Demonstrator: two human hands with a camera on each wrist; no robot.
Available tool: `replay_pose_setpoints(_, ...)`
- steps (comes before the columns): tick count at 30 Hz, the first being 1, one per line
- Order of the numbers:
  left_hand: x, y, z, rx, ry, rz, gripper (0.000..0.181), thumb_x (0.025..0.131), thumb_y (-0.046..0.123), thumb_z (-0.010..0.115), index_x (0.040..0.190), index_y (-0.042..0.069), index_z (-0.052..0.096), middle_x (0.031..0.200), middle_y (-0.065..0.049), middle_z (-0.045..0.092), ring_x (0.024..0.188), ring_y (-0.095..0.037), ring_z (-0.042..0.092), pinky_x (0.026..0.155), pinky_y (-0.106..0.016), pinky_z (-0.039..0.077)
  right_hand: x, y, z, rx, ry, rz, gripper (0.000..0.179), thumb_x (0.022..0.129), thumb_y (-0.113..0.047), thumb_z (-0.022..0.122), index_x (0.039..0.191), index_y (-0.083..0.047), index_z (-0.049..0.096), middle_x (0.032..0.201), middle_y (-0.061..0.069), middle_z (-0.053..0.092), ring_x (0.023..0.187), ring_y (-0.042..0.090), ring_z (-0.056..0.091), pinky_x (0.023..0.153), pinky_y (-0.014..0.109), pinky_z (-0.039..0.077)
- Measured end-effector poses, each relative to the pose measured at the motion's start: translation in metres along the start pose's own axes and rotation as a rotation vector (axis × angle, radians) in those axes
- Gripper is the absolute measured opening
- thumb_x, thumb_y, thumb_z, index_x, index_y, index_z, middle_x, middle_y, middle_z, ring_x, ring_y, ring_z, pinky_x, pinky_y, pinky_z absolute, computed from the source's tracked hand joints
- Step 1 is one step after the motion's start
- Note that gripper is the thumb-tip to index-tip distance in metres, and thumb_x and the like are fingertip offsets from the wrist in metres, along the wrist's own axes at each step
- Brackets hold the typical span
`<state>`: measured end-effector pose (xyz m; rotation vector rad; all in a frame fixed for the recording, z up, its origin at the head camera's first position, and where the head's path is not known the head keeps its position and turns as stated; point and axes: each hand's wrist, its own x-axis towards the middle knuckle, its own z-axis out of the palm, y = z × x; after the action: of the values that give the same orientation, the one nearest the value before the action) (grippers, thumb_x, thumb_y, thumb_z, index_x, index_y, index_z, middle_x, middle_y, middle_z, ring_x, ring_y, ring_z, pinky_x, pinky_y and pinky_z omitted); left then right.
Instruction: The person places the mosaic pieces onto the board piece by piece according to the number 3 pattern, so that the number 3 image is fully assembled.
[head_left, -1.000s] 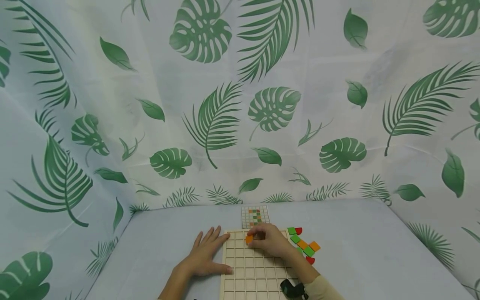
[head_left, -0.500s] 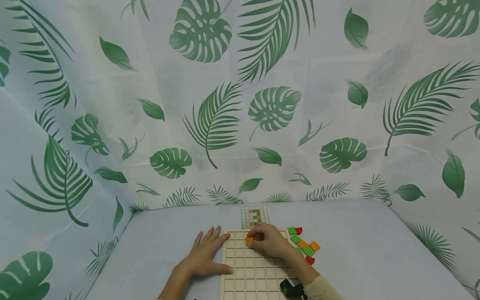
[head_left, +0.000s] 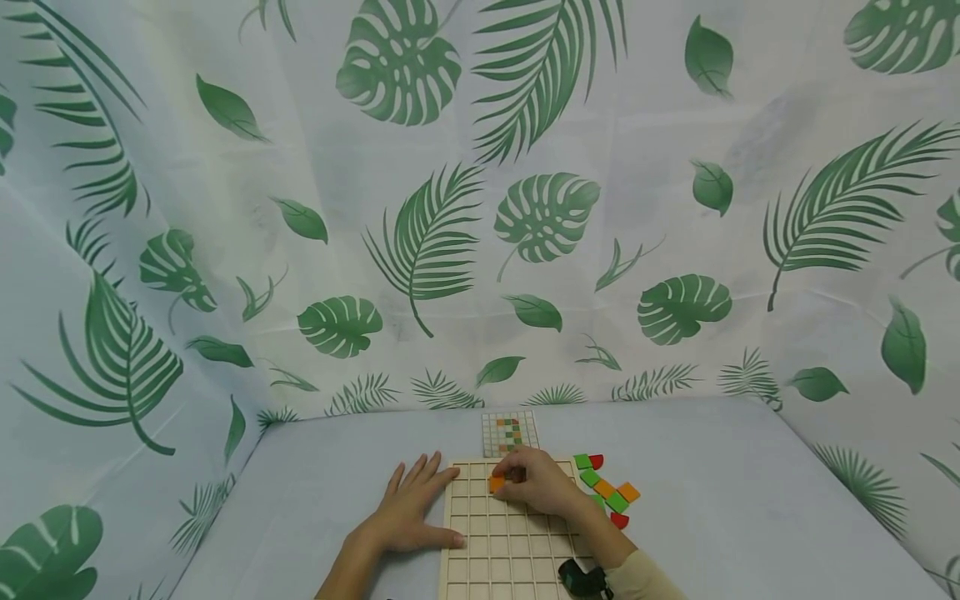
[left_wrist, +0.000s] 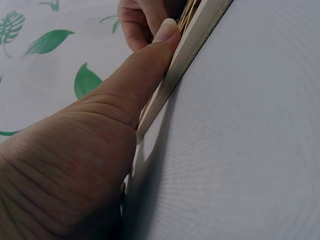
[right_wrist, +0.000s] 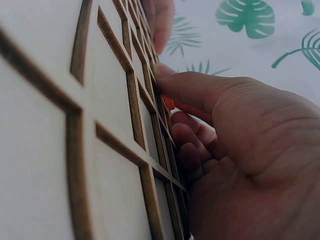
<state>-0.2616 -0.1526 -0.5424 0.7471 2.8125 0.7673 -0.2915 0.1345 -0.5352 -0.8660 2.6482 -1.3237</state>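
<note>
Orange square tile (head_left: 496,484): lower centre of head view, at the left tip of the right hand (head_left: 536,482), pinched between thumb and fingers, over the grid board's (head_left: 499,547) upper rows. Whether seated in a cell, cannot tell. Left hand (head_left: 412,508): fingers spread, thumb on board's left edge. Pattern card (head_left: 491,446) just above board. 2 red pieces (head_left: 619,521) among green and orange ones, right of board.

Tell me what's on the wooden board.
The left hand touches the edge of the board; the right hand pinches an orange tile over it. Squares behind that hand and arm are hidden.
</note>
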Motion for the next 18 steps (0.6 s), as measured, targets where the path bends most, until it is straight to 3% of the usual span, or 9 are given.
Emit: replay_pose_setpoints(18,-0.0005,0.0013,-0.0004,-0.004,0.001,-0.004,0.109,0.074,0.082,0.073,0.161,0.025,0.040,0.174,-0.016,0.017,0.162,-0.041,0.010,0.125,-0.072,-0.003,-0.0004,-0.0024,0.0000,-0.007,-0.009,-0.010,0.023,0.088,-0.021,0.084,0.108,-0.010,0.079,0.104,0.004,0.069,0.076,0.007,0.054,0.066,0.022,0.048)
